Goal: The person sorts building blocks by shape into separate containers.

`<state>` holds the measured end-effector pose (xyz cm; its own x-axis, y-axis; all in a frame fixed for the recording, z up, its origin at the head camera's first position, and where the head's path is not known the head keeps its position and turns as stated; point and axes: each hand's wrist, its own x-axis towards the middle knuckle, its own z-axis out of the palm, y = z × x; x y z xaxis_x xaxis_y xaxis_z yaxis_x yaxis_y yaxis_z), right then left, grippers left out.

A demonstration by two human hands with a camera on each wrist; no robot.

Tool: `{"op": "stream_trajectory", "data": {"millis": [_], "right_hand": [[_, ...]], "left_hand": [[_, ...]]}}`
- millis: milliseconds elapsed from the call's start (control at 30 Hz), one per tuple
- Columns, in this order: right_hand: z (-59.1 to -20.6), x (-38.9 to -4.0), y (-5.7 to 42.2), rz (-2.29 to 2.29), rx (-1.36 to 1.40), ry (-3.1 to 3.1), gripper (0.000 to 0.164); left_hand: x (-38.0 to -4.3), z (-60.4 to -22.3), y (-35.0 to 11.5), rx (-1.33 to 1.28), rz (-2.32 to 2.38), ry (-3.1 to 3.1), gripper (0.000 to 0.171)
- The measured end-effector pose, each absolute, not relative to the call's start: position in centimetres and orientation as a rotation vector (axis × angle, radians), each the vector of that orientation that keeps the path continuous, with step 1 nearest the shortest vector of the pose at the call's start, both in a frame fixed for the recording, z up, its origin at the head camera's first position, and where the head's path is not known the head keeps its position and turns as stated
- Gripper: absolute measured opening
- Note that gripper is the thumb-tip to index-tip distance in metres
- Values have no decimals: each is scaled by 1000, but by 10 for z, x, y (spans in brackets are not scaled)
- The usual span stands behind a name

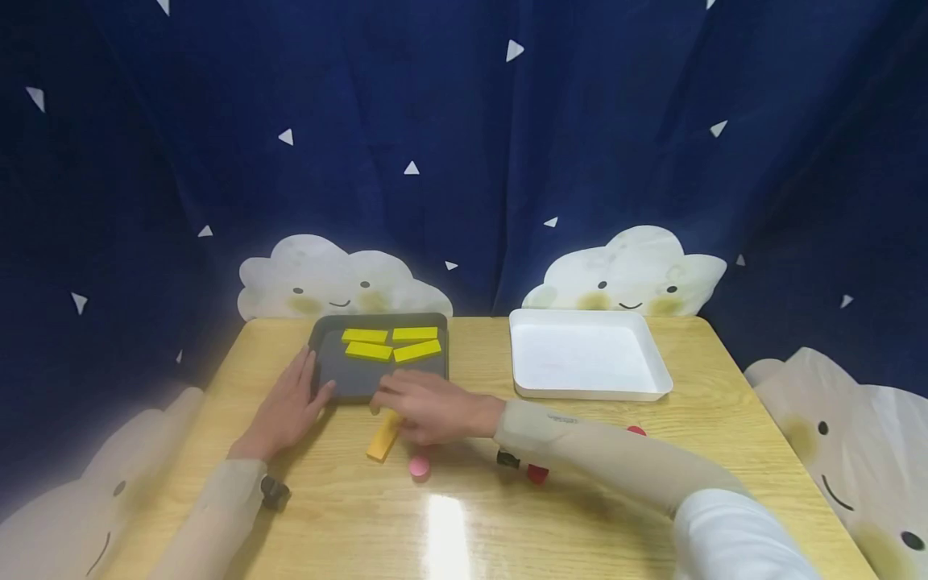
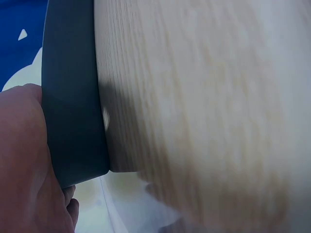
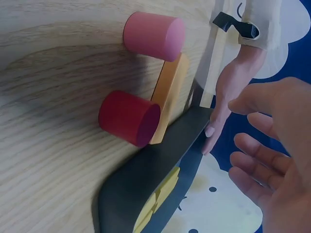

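Observation:
My left hand [image 1: 286, 403] rests at the near left corner of a dark grey tray [image 1: 348, 387], its fingers straight along the left rim and its thumb apart. Several yellow blocks [image 1: 369, 352] lie inside that tray. In front of it, my right hand [image 1: 428, 405] hovers over the table, blurred in the head view. The right wrist view shows this hand [image 3: 272, 160] with loosely bent fingers and nothing in them. Below it are an orange block [image 1: 383, 437], a pink cylinder [image 1: 420, 467] and a red cylinder [image 3: 129, 118], which the hand hides in the head view.
A white tray [image 1: 587, 354] stands at the back right of the wooden table [image 1: 348, 524]. Other red pieces [image 1: 538, 474] show near the right forearm, partly covered by it. Behind the table hangs a dark blue curtain [image 1: 449, 105] with white clouds.

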<state>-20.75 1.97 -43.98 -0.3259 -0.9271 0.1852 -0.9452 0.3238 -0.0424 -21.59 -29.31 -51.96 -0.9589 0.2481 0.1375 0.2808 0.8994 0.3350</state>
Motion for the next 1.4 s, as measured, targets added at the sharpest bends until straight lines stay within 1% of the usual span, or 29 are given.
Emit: {"op": "stream_trajectory", "data": {"millis": [633, 1000, 1400], "right_hand": [[-465, -207, 0, 44, 1823, -2531, 45], [-470, -212, -2, 16, 1843, -2540, 45], [-474, -214, -7, -41, 1887, -2558, 37]], "left_hand": [[-215, -518, -292, -405, -531, -2991, 83], [-215, -518, -292, -397, -540, -2996, 83], [-215, -518, -292, -386, -548, -3005, 84]]}}
